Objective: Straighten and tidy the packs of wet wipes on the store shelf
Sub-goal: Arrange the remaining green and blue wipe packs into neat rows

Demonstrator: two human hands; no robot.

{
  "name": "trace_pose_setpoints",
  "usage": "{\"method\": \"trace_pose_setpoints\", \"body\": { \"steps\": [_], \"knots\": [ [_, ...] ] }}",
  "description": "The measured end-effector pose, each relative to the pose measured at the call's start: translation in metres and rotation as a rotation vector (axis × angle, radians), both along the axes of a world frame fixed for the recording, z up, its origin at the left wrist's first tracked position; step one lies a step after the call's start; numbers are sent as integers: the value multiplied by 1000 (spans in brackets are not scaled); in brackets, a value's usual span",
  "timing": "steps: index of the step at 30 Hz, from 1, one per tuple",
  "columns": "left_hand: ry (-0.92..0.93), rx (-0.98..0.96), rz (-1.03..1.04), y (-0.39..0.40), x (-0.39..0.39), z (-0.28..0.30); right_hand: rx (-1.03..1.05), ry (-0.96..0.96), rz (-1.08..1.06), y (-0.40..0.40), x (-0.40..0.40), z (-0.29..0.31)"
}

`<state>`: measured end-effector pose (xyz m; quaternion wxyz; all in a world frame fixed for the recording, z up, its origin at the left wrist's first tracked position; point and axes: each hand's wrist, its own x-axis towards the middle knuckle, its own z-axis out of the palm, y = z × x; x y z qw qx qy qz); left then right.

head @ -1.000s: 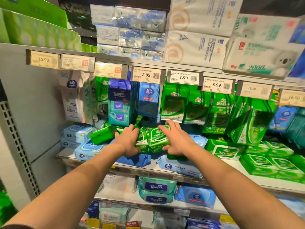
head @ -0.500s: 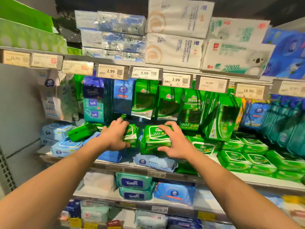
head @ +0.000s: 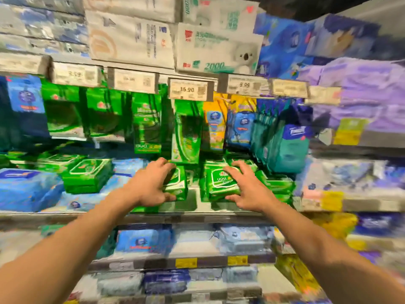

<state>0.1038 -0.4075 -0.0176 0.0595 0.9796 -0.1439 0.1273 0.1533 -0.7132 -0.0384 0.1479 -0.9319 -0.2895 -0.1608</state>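
Both hands (head: pixel 151 185) (head: pixel 249 189) outstretched, gripping green packs (head: pixel 221 183)

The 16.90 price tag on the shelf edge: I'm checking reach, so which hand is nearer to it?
Left, narrowly. The left hand grips a green pack below and slightly left of the 16.90 tag; the right hand holds another pack further off, below and right.

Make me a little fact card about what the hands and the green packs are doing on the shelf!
left hand: grips a green wipes pack
right hand: grips a second green wipes pack
packs: side by side with a gap between, at the shelf front
above: green packs hanging under a 16.90 price tag
picture: blurry, small print unreadable
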Motion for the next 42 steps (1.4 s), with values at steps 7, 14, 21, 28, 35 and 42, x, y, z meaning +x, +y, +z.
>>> {"method": "trace_pose_setpoints", "body": {
  "steps": [7, 14, 21, 28, 35, 42],
  "knots": [
    [65, 51, -28, -82, 27, -21, -16, 31, -134, -78, 6, -22],
    [113, 70, 14, -104, 38, -16, -28, 75, -183, -72, 17, -20],
    [131, 110, 27, -84, 35, -26, -182, 112, -203, -47, 57, -10],
    [120, 104, 28, -76, 38, -25, -407, 218, -292, -28, 78, -4],
    [124, 107, -4, -80, 45, -30, -563, 118, -175, -9, 78, -12],
    [127, 99, -18, -78, 47, -29, -475, 133, -242, -13, 82, -23]
  ]
}}
